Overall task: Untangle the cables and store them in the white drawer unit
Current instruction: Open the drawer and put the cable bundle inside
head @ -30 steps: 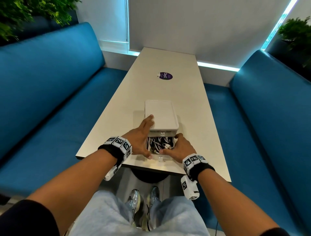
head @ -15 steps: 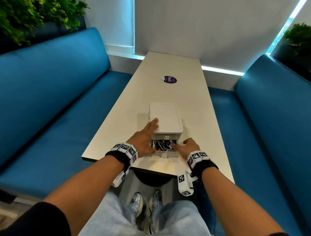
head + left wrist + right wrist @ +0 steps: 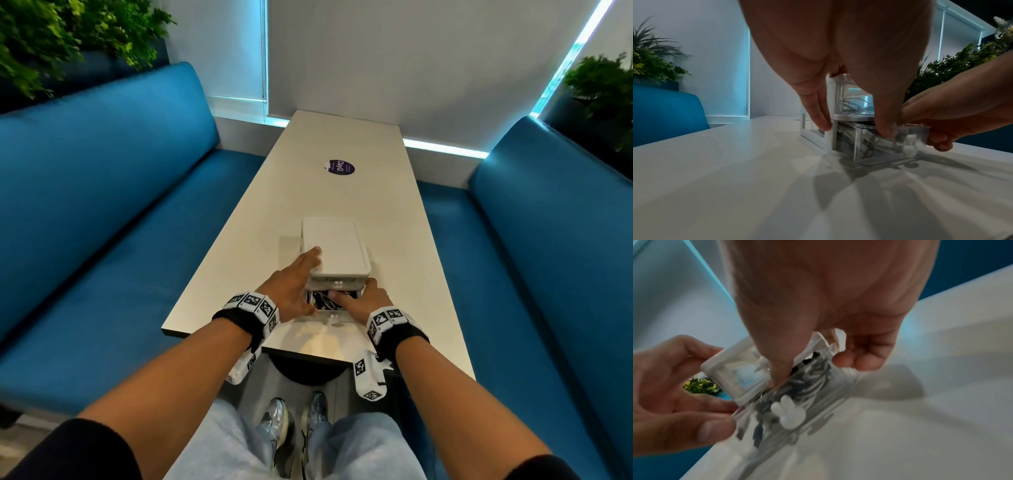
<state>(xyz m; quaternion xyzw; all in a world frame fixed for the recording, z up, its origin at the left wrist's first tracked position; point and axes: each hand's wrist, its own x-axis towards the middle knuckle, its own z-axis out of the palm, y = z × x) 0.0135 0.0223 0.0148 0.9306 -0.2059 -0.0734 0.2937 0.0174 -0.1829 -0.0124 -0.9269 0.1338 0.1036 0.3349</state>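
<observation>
The table runs long and pale between two blue benches, with green plants behind the bench backs. Far up the table from the drawer unit lies a round purple sticker. The unit stands near the table's near end, white, with its clear lower drawer pulled partway out toward the person. Inside that drawer lie the cables, dark and pale, bunched together. The left hand lies spread along the unit's left side, fingers straight against its frame and thumb at the drawer's corner. The right hand holds the drawer's right side with curled fingers, its thumb pressing down into the cables. A small white rabbit-shaped knob sits on the drawer front.
</observation>
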